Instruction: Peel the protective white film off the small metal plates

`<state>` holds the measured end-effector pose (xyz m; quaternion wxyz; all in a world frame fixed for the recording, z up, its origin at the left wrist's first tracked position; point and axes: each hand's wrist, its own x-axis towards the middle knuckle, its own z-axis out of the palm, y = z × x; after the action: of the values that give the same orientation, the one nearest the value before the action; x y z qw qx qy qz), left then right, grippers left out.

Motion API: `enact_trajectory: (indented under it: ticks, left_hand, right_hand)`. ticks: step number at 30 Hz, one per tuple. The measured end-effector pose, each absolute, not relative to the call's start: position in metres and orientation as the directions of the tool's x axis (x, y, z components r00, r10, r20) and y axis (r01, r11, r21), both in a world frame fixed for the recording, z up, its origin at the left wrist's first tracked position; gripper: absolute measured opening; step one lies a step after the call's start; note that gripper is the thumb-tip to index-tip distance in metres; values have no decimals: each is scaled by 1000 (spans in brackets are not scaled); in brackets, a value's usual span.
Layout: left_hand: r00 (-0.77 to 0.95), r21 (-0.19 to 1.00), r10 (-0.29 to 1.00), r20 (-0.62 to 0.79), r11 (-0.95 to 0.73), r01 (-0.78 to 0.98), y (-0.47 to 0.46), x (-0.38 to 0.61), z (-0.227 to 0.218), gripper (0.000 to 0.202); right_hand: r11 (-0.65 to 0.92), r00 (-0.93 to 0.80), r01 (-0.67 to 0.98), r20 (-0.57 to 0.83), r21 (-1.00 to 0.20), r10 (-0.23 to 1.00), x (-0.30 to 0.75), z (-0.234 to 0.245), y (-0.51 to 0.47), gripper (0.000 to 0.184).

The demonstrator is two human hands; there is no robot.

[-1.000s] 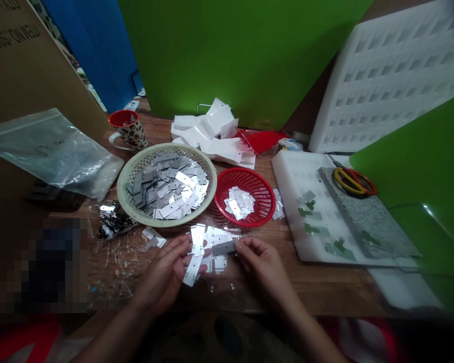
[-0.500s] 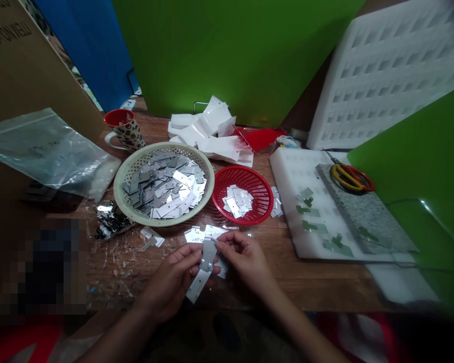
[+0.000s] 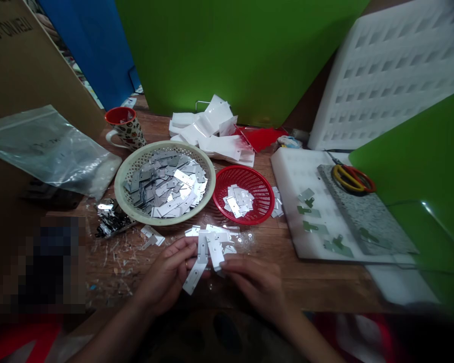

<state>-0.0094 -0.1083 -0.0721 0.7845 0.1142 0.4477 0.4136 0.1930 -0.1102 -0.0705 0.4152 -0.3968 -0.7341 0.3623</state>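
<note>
In my left hand (image 3: 164,275), closed in a grip, is a flat grey metal plate (image 3: 195,272) made of angled strips, tilted over the table's near side. A ring shows on one finger. My right hand (image 3: 255,280) pinches the lower end of a second light metal plate (image 3: 215,252), just right of the first one; whether the two plates touch I cannot tell. More loose plates (image 3: 192,231) lie on the table behind both hands. Farther back, a pale green basket (image 3: 121,207) holds many metal plates, and a red basket (image 3: 267,199) holds a smaller pile.
A patterned mug (image 3: 130,132), white strips (image 3: 196,131) and a plastic bag (image 3: 56,151) stand or lie around the baskets. On the right, a white foam block (image 3: 287,201) carries several plates, a grey stone slab (image 3: 366,217) and yellow-orange scissors (image 3: 350,179). Green panels (image 3: 230,55) rise behind.
My right hand has moved down and slightly right, from the top of the plate in my left hand to the lower end of a second plate. My left hand has shifted a little left.
</note>
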Motion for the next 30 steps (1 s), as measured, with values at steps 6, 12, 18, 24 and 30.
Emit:
enact_trajectory:
  ticks: [6,12,18,24,30]
  left_hand:
    - [248,572,763,-597,622,-535,-108,-12,-69,20]
    - [238,550,753,-613,623,-556,-110,-14,-68,20]
    - [304,510,719,-625,671,-538,-110,-12,-62,23]
    - [418,479,684,-597,723,-498,-111,-8,-58,26]
    - [411,498,668,-621,741,-451,-113,-12,-64,23]
  right_hand:
    - [376,-266,293,303,-879,915,191,-78,-109,23]
    - [153,108,197,176,-968,978,195,-61,-90,18]
    - [8,-44,215,-2,-977,999,186,-60,-80,27]
    - [-221,-258,157,-256,-963,931,166,-70,-75,23]
    - [-409,-353,-166,-333,-897,874,176,-60,-77,16]
